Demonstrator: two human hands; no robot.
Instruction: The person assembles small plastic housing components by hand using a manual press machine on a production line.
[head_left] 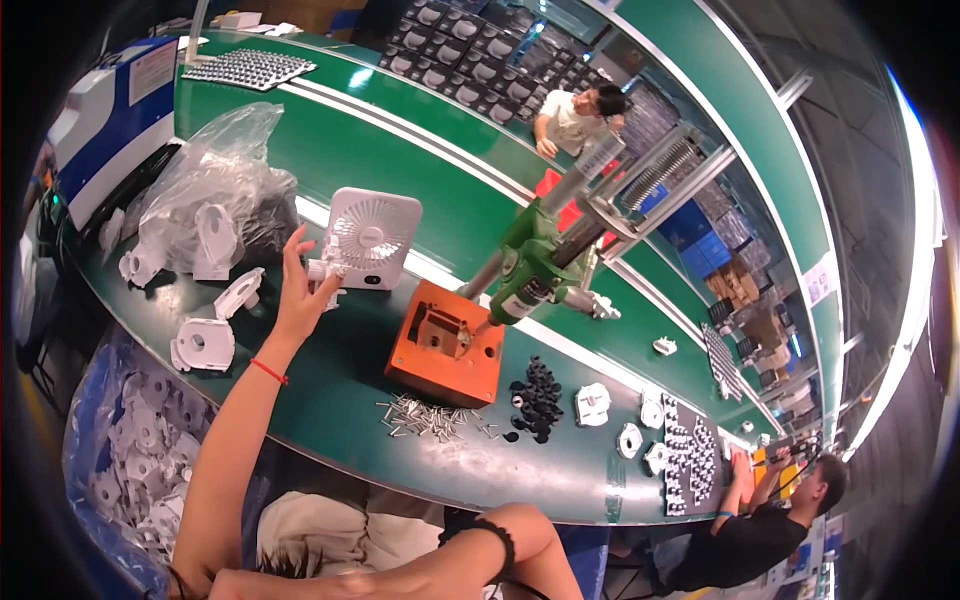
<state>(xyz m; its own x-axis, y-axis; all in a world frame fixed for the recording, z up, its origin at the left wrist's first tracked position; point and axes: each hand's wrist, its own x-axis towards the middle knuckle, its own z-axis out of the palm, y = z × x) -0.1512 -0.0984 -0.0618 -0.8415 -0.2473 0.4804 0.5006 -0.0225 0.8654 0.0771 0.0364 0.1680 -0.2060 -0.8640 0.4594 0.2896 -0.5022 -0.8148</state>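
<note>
My left hand (301, 302), with a red string on its wrist, reaches over the bench at left. Its thumb lies across a small white plastic part (320, 269), while another finger points upward. How far the fingers wrap behind the part is hidden. Right beside it a white square fan (368, 235) with a round grille stands upright; whether it joins the part, I cannot tell. My right arm folds across my lap at the bottom, its hand out of sight. An orange fixture block (445, 345) sits under a green press (535, 260) to the right of the fan.
Metal pins (430, 417) and black caps (536, 398) lie before the block. White housings (203, 345) rest at left beside a clear plastic bag (215, 180). A blue-lined bin (140, 460) of white parts stands below. Co-workers sit at right (745, 545) and across (575, 122).
</note>
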